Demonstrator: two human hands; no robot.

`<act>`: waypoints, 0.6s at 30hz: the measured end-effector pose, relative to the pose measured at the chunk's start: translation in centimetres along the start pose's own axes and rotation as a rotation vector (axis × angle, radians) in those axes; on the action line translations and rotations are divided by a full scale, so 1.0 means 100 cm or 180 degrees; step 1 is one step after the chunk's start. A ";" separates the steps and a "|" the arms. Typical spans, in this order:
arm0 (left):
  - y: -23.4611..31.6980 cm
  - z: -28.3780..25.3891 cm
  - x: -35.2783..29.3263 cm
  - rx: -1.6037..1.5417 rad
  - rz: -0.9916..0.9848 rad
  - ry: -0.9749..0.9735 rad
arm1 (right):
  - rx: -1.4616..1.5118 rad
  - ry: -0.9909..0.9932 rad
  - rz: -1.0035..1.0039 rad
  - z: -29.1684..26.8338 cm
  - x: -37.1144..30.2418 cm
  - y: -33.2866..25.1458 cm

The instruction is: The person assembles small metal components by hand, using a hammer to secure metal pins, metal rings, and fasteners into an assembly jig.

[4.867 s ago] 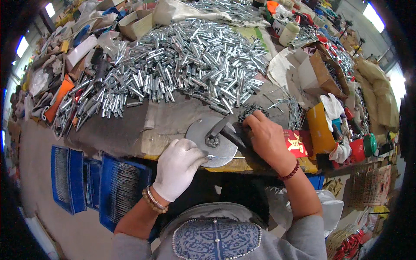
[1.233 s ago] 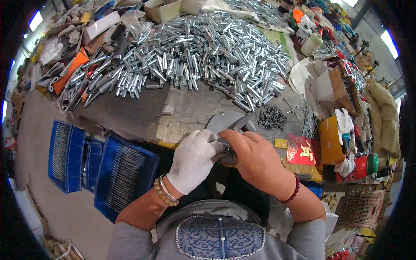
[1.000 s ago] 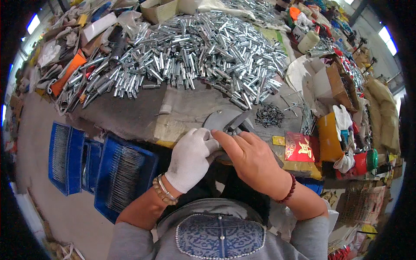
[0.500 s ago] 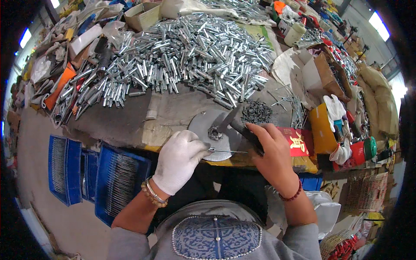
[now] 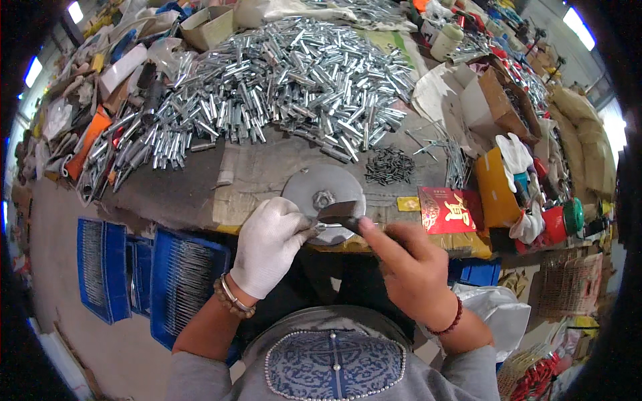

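My left hand (image 5: 269,244), in a white glove, pinches a thin metal rod (image 5: 332,226) at the near edge of a round grey metal plate (image 5: 304,180). The rod points right, partly hidden by a tool. My bare right hand (image 5: 418,271) is closed on this tool, a flat, dark blade-like piece (image 5: 339,210) with a dark handle, perhaps a knife or hammer. Its flat part lies just over the rod; whether they touch I cannot tell. A small rough lump (image 5: 324,198) sits in the middle of the plate. Small dark pins (image 5: 389,166) lie in a pile behind it.
A large heap of shiny metal tubes (image 5: 287,87) covers the back of the bench. Blue crates (image 5: 190,284) of metal rods stand at the lower left. On the right are a red card (image 5: 449,210), a yellow box (image 5: 496,190), a white glove (image 5: 513,155) and a cardboard box (image 5: 498,100).
My right hand has swung the tool down and left, from upright over the plate to lying low across the rod. My left hand still holds the rod in nearly the same place.
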State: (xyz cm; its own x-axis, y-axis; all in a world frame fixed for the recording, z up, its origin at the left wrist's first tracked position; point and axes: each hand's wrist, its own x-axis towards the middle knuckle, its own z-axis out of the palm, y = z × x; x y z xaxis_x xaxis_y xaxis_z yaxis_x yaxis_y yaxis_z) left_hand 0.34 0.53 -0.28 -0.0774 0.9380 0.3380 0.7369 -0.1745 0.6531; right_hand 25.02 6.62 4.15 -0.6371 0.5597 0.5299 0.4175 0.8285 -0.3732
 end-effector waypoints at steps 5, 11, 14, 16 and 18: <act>0.000 0.002 0.001 0.0049 0.0049 -0.0004 | -0.0303 -0.0507 0.0091 -0.001 -0.006 -0.002; -0.002 0.001 0.000 -0.0056 0.0038 0.0074 | -0.0060 -0.0179 0.0001 -0.006 0.005 -0.003; -0.003 -0.001 -0.001 -0.0064 0.0090 0.0038 | 0.0507 -0.0171 0.0414 -0.010 0.014 0.003; -0.006 -0.004 0.001 -0.0071 0.0099 -0.0046 | 0.0656 -0.0654 0.0694 -0.005 0.022 0.020; -0.006 -0.011 0.001 0.0006 0.0141 -0.0174 | 0.0562 -0.0957 0.0784 0.001 0.024 0.030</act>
State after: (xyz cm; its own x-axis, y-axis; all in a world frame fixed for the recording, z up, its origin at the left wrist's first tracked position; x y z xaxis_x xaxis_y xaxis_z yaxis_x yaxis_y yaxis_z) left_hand -0.81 0.40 0.10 -0.0079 0.9442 0.3292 0.7401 -0.2158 0.6369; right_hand 24.61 10.43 4.22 -0.7037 0.6891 0.1727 0.4800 0.6405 -0.5994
